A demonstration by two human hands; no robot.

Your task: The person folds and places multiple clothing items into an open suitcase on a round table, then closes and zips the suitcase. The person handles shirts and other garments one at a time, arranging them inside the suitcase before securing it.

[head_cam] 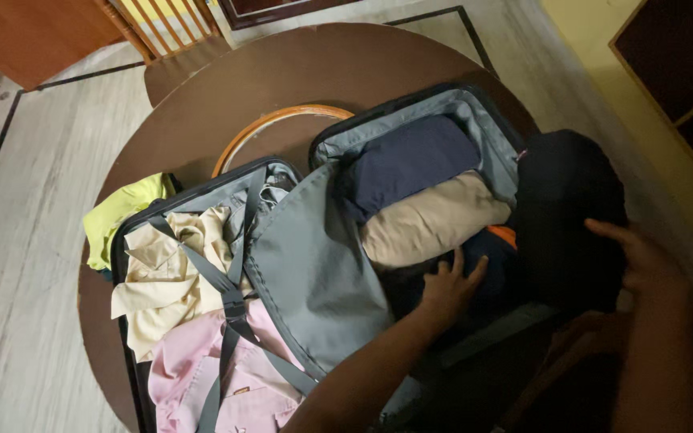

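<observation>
An open suitcase (487,112) lies on a round brown table (226,96). Its right half holds a navy rolled garment (411,160), a beige rolled garment (435,216) and a dark item with an orange edge (505,235). My left hand (449,287) presses flat on the dark clothing just below the beige roll. My right hand (639,261) rests on a black bundle of cloth (563,208) at the suitcase's right edge. The left half holds a cream shirt (166,273) and a pink shirt (242,377) under grey crossed straps (230,301). A grey divider flap (310,265) lies folded between the halves.
A yellow-green garment (118,212) sticks out beside the suitcase's left corner. A wooden chair (174,40) stands at the table's far side. An orange-rimmed inset ring (282,120) marks the tabletop. Pale tiled floor (34,240) surrounds the table; dark shelving (683,72) stands at right.
</observation>
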